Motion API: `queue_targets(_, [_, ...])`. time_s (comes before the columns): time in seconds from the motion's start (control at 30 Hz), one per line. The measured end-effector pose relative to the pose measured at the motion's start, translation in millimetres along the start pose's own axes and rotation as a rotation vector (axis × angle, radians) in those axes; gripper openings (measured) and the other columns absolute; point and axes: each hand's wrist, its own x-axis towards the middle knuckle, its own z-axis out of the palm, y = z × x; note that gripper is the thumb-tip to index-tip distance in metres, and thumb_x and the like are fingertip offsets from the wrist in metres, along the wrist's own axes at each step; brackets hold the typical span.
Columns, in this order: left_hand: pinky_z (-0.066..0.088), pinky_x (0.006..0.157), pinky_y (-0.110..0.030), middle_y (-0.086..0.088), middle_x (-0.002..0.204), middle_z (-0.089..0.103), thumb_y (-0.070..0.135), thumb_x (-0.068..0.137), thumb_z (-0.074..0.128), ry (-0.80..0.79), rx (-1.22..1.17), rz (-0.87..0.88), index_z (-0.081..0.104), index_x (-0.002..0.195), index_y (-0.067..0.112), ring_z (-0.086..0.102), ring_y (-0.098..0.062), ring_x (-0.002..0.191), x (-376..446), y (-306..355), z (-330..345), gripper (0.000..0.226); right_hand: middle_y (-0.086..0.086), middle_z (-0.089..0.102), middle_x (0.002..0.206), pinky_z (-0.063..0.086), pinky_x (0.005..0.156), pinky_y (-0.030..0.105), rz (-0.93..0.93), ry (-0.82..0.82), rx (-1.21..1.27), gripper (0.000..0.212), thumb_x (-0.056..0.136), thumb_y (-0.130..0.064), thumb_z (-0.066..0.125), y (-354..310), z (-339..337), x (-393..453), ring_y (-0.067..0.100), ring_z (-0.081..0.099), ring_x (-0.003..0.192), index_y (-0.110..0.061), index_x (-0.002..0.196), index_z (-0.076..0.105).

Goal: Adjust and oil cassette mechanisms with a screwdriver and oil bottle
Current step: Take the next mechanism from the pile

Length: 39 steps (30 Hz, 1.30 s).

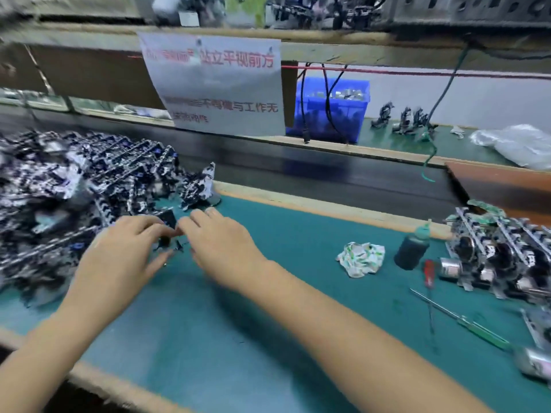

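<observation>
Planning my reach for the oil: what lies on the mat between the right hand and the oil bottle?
In the head view, only a crumpled printed rag lies between the right hand and the oil bottle; otherwise bare green mat.

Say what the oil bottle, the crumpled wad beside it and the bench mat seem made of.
Oil bottle: likely plastic, dark matte body, teal cap. Crumpled wad: paper or thin cloth, white with green print, sharp creases; which one is unclear. Bench mat: probably rubber or vinyl, smooth teal with a dull sheen.
</observation>
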Motion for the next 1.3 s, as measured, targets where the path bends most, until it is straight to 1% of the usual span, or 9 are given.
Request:
queue_targets(0.2, [0.052,0.073,-0.047,-0.020,0.104,0.066,0.034,0.077,0.076,-0.140,0.238,-0.188,0.061,0.120,0.002,0.064,-0.038,0.093,10,-50,4,0.056,-0.004,0.038,0.142,0.034,0.102,0.028,-0.083,0.000,-0.186,0.041,0.100,-0.015,0.028,-13,32,62,0.015,0.035,0.131,-0.018,0.140,0.030])
queue_targets(0.37, [0.051,0.072,-0.038,-0.006,0.099,0.071,0.032,0.076,0.077,-0.128,0.084,-0.202,0.067,0.112,0.018,0.066,-0.029,0.089,15,-58,1,0.040,-0.004,0.052,0.124,0.037,0.091,0.027,-0.135,-0.005,-0.214,0.030,0.096,-0.010,0.038,-7,31,68,0.016,0.050,0.116,-0.018,0.125,0.043])
queue_targets(0.5, [0.051,0.069,-0.038,0.001,0.097,0.065,0.024,0.072,0.081,-0.158,0.023,-0.040,0.068,0.106,0.020,0.064,-0.025,0.088,13,-44,-3,0.037,0.000,0.050,0.118,0.042,0.079,0.029,-0.173,-0.051,-0.189,0.024,0.095,-0.012,0.042,8,15,42,0.019,0.051,0.109,-0.016,0.118,0.046])
queue_targets(0.8, [0.054,0.054,-0.031,-0.002,0.085,0.065,0.004,0.055,0.089,0.118,-0.260,0.503,0.070,0.088,0.010,0.065,-0.024,0.072,7,106,2,0.039,0.008,0.057,0.085,0.047,0.060,0.038,0.195,0.037,-0.070,0.022,0.071,-0.004,0.077,60,-60,-137,0.027,0.054,0.074,-0.007,0.084,0.059])
queue_targets(0.93, [0.040,0.054,-0.028,-0.003,0.083,0.066,0.002,0.077,0.065,0.264,-0.313,0.710,0.071,0.084,0.011,0.051,-0.020,0.064,-3,178,30,0.013,0.005,0.056,0.077,0.039,0.060,0.031,0.290,0.100,-0.172,0.023,0.066,-0.004,0.078,71,-74,-223,0.025,0.052,0.067,-0.009,0.074,0.058])
queue_targets(1.0, [0.035,0.055,-0.027,-0.003,0.082,0.066,0.003,0.090,0.046,0.339,-0.326,0.777,0.071,0.080,0.011,0.043,-0.018,0.066,-9,208,42,0.028,0.004,0.056,0.075,0.037,0.059,0.029,0.301,0.133,-0.219,0.013,0.072,-0.002,0.068,75,-75,-257,0.024,0.051,0.064,-0.009,0.071,0.058])
queue_targets(1.2, [0.040,0.065,-0.029,0.001,0.083,0.064,0.007,0.099,0.034,0.373,-0.271,0.910,0.068,0.084,0.018,0.050,-0.017,0.066,-23,250,69,0.038,0.003,0.058,0.078,0.042,0.058,0.031,0.412,0.135,-0.224,0.024,0.063,-0.001,0.081,80,-61,-315,0.022,0.050,0.063,-0.010,0.072,0.060])
queue_targets(1.27, [0.042,0.082,-0.031,0.003,0.102,0.061,0.025,0.093,0.051,0.314,-0.359,0.929,0.061,0.103,0.022,0.053,-0.015,0.084,-19,246,79,0.014,-0.001,0.058,0.083,0.038,0.063,0.028,0.404,0.144,-0.189,0.018,0.067,-0.012,0.078,81,-58,-323,0.018,0.048,0.070,-0.014,0.078,0.064])
queue_targets(1.3, [0.038,0.093,-0.033,0.004,0.117,0.054,0.041,0.085,0.059,0.235,-0.412,0.887,0.054,0.115,0.024,0.051,-0.013,0.099,-16,242,83,0.034,-0.002,0.058,0.087,0.038,0.066,0.027,0.408,0.148,-0.151,0.017,0.070,-0.022,0.076,82,-58,-326,0.015,0.048,0.074,-0.017,0.083,0.065])
